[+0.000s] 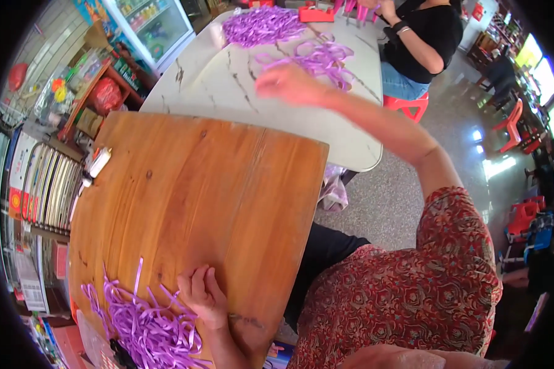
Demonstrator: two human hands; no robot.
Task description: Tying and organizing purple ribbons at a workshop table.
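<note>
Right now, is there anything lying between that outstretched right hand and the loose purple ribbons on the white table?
Nothing visible does. The right hand hovers over bare white marble table, with the loose purple ribbons just beyond its blurred fingers. The left hand rests on the wooden table beside another ribbon pile.

Place: a small shop or eatery used as a workroom.
Signs: glass-door drinks fridge, racks of packaged goods, red plastic chairs, polished stone floor, wooden table beside marble-topped table.
</note>
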